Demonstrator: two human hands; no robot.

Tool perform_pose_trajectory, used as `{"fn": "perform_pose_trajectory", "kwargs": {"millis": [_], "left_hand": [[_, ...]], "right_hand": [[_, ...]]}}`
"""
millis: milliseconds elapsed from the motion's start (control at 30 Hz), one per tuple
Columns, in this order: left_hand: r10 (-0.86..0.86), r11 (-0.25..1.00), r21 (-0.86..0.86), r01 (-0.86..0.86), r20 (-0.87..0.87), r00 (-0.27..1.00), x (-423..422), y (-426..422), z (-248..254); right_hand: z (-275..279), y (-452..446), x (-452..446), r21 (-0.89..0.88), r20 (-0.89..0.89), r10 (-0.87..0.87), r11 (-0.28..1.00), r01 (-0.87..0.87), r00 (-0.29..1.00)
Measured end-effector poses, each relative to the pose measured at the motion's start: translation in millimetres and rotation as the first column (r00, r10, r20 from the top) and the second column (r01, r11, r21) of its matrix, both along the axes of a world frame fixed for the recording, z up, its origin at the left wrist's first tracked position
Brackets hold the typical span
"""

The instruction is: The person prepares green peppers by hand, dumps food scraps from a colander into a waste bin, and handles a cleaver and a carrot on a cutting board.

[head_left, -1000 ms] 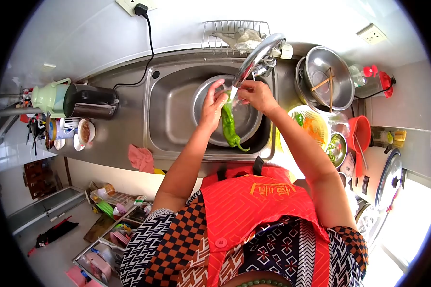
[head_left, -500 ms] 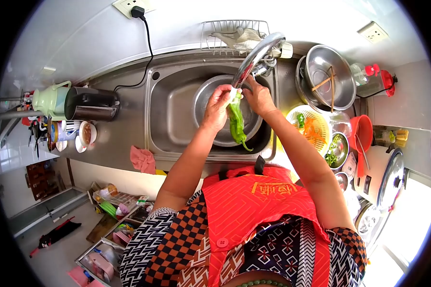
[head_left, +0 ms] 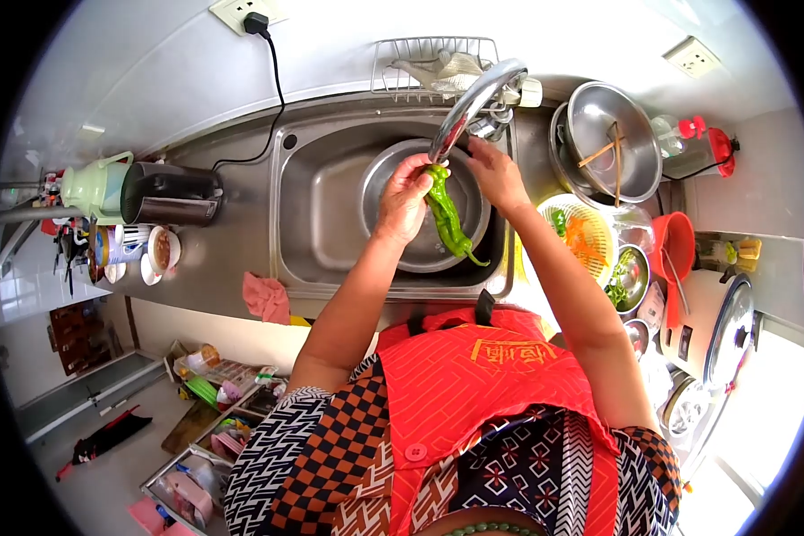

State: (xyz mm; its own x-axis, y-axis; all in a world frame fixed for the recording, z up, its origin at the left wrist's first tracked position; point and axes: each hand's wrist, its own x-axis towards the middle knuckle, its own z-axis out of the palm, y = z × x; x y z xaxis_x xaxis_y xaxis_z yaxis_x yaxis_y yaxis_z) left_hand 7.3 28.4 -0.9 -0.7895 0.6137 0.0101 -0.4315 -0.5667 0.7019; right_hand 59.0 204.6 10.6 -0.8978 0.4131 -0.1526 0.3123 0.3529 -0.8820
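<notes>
A long green pepper (head_left: 447,217) hangs at a slant over the metal basin (head_left: 380,243) in the sink. Its stem end is pinched in my left hand (head_left: 403,204), just below the mouth of the curved faucet (head_left: 466,109). My right hand (head_left: 498,181) is to the right of the pepper, apart from it. Its fingers are stretched toward the base of the faucet, close to the handle; whether they touch it is not clear.
Right of the sink are stacked metal bowls (head_left: 613,174) with chopsticks, a yellow strainer basket (head_left: 607,223) with orange and green pieces, and a red container (head_left: 675,239). Left are a black kettle (head_left: 171,195) and a pink cloth (head_left: 266,298). A wire rack (head_left: 382,70) stands behind.
The pepper's lower end has swung to the right. My right hand has moved away from the pepper's top, a little to the right.
</notes>
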Motion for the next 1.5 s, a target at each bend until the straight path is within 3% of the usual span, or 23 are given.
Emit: {"fn": "perform_pose_trajectory", "kwargs": {"millis": [133, 233, 333, 367, 467, 533, 567, 700, 800, 833, 867, 900, 933, 967, 1000, 1067, 1100, 1200, 1233, 1367, 1400, 1500], "left_hand": [[-0.017, 1.0, -0.017, 0.017, -0.016, 1.0, 2, -1, 3], [0.02, 1.0, -0.016, -0.02, -0.001, 1.0, 3, -1, 0], [0.105, 0.994, -0.042, -0.102, 0.064, 0.992, 1, -3, -9], [0.131, 0.99, -0.06, -0.127, 0.064, 0.989, -2, -4, -13], [0.203, 0.972, -0.149, -0.181, 0.151, 0.967, -10, -13, -23], [0.285, 0.938, -0.275, -0.21, 0.271, 0.92, -14, -17, -28], [0.319, 0.915, -0.351, -0.199, 0.329, 0.889, -16, -17, -31], [0.276, 0.878, -0.473, -0.073, 0.378, 0.884, -14, -20, -38], [0.185, 0.89, -0.454, -0.049, 0.26, 0.948, -2, -18, -45], [0.124, 0.872, -0.49, -0.008, 0.206, 0.971, 8, -16, -35], [-0.046, 0.853, -0.511, 0.11, 0.137, 0.99, 16, -17, -28], [-0.175, 0.756, -0.654, 0.034, -0.152, 0.973, 27, -15, -17], [-0.331, 0.659, -0.746, -0.097, -0.403, 0.853, 36, -14, -10], [-0.517, 0.678, -0.735, -0.009, -0.486, 0.705, 36, -22, -11], [-0.605, 0.644, -0.763, -0.058, -0.554, 0.572, 42, -22, -3], [-0.755, 0.474, -0.865, -0.161, -0.494, 0.431, 49, -22, 7], [-0.779, 0.415, -0.815, -0.404, -0.548, 0.304, 57, -17, 25], [-0.808, 0.286, -0.912, -0.294, -0.395, 0.437, 59, -3, 38], [-0.699, 0.452, -0.811, -0.371, -0.58, 0.417, 64, -1, 42], [-0.658, 0.596, -0.758, -0.265, -0.65, 0.381, 72, 16, 65], [-0.642, 0.639, -0.711, -0.294, -0.703, 0.306, 74, 21, 72], [-0.526, 0.779, -0.528, -0.337, -0.844, 0.106, 82, 40, 86]], "right_hand": [[8, -11, 24, -0.309, -0.03, 0.096, 0.946, -0.1, 0.995], [22, -20, 42, -0.195, 0.047, 0.227, 0.957, -0.214, 0.973], [39, -28, 60, 0.049, -0.015, 0.256, 0.966, -0.255, 0.967], [35, -28, 65, 0.204, -0.089, 0.282, 0.944, -0.26, 0.955], [29, -25, 80, 0.261, -0.043, 0.31, 0.921, -0.289, 0.95], [26, -24, 89, 0.148, -0.099, 0.305, 0.946, -0.289, 0.947], [24, -25, 93, 0.09, -0.127, 0.299, 0.953, -0.29, 0.946], [23, -37, 105, 0.131, -0.129, 0.249, 0.964, -0.232, 0.96], [12, -44, 115, 0.159, -0.156, 0.231, 0.965, -0.207, 0.96], [13, -47, 117, 0.109, -0.126, 0.165, 0.982, -0.152, 0.978], [16, -50, 119, -0.049, -0.109, 0.081, 0.995, -0.087, 0.991], [16, -51, 120, -0.116, -0.087, 0.027, 0.993, -0.037, 0.996], [15, -52, 121, -0.183, -0.064, -0.024, 0.983, 0.012, 0.998], [13, -51, 120, -0.301, -0.025, -0.08, 0.951, 0.069, 0.996], [11, -49, 120, -0.36, -0.015, -0.102, 0.929, 0.09, 0.995], [7, -47, 122, -0.474, 0.007, -0.136, 0.872, 0.123, 0.991], [16, -46, 124, -0.476, 0.018, -0.114, 0.873, 0.108, 0.993], [21, -46, 126, -0.57, 0.019, -0.125, 0.814, 0.113, 0.992], [24, -44, 127, -0.655, 0.032, -0.135, 0.746, 0.123, 0.99], [43, -23, 145, -0.697, 0.067, -0.116, 0.706, 0.13, 0.991], [46, -15, 151, -0.753, 0.095, -0.101, 0.644, 0.138, 0.99], [62, 0, 169, -0.767, 0.088, -0.091, 0.629, 0.126, 0.992]]}}
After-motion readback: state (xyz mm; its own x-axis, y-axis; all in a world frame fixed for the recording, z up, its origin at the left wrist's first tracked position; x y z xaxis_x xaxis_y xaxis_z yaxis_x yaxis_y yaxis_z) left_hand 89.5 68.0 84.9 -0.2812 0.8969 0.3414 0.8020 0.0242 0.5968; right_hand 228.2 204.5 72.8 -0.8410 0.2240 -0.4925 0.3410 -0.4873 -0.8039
